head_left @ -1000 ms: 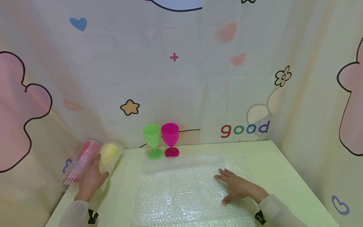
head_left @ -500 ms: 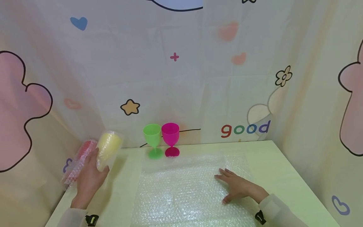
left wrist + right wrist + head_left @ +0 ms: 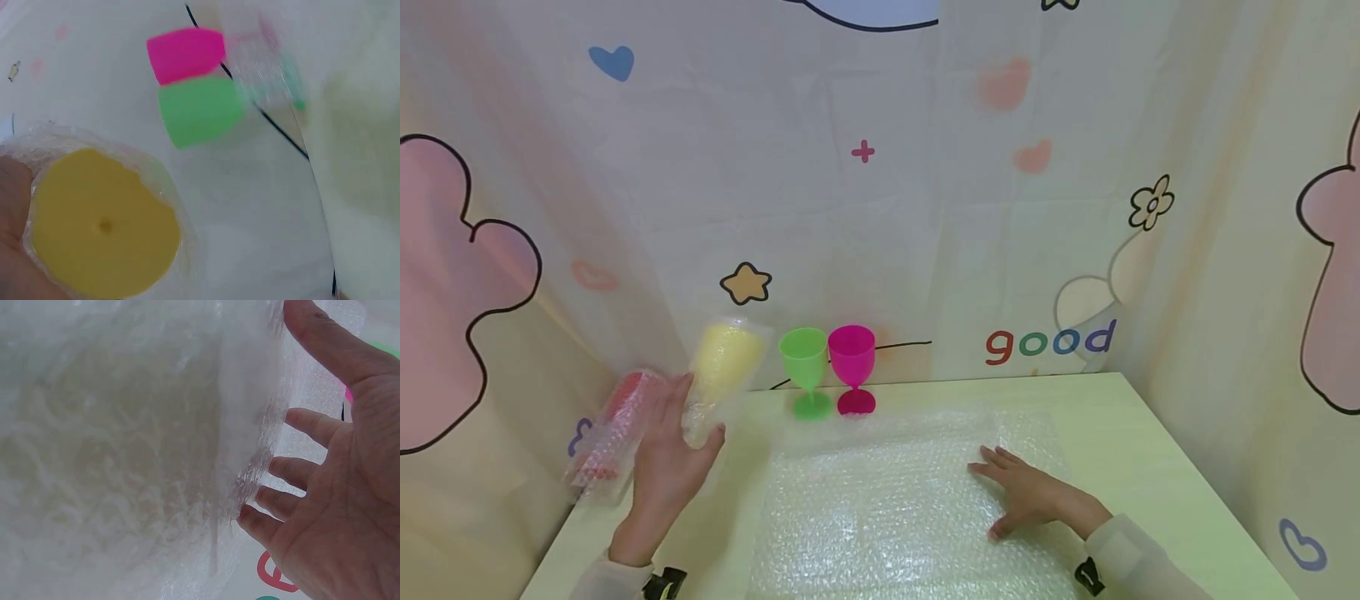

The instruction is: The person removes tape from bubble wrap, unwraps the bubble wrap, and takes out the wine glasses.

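My left hand point(image 3: 672, 467) grips a yellow goblet point(image 3: 724, 367) wrapped in bubble wrap, raised off the table and tilted near the back left. In the left wrist view its round yellow base point(image 3: 106, 225) faces the camera through the clear wrap. Fingers spread, my right hand point(image 3: 1033, 493) rests on the right part of a flat bubble wrap sheet point(image 3: 865, 508). Behind that sheet stand an upright green goblet point(image 3: 805, 354) and a pink goblet point(image 3: 852, 358), side by side and unwrapped.
A red item in bubble wrap point(image 3: 617, 425), shape partly obscured, lies at the table's left edge. A printed curtain point(image 3: 880, 233) encloses the back and sides. The pale table point(image 3: 1150, 483) extends right of the sheet.
My left hand has lifted the wrapped yellow goblet from beside the red item and carried it rightward, towards the green goblet. The right hand has stayed in place.
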`<state>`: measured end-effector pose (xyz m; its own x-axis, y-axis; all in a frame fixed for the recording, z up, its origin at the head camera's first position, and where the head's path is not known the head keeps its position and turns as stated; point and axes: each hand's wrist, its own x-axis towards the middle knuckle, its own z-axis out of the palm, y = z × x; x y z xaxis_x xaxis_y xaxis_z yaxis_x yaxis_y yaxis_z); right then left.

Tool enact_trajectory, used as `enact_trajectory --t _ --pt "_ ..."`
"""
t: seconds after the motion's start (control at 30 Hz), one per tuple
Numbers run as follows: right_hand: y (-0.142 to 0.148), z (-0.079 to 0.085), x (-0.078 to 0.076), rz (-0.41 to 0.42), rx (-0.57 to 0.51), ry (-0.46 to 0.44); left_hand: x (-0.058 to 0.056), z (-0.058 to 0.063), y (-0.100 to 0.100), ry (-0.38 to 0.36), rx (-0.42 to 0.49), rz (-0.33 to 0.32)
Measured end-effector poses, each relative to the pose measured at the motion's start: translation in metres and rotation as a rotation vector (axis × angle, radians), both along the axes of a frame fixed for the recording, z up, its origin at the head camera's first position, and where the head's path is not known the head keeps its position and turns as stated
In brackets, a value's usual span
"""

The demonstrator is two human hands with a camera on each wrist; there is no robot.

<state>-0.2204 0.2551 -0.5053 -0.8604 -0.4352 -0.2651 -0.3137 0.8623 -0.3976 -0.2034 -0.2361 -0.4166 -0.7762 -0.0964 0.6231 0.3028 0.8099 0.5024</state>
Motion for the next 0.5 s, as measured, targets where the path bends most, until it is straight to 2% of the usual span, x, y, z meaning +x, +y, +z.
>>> enact_trajectory --t 0.13,0.3,0.5 --pt "-0.001 0.001 0.001 -0.006 0.002 -0.004 0.005 0.003 0.019 -0.045 0.146 -0.065" --pt "-0.002 0.003 0.002 -0.012 0.0 -0.008 0.013 0.003 0.039 -0.113 0.276 -0.097" --pt "-0.002 0.003 0.002 -0.009 0.019 0.001 0.018 -0.002 0.059 -0.273 0.389 -0.148"
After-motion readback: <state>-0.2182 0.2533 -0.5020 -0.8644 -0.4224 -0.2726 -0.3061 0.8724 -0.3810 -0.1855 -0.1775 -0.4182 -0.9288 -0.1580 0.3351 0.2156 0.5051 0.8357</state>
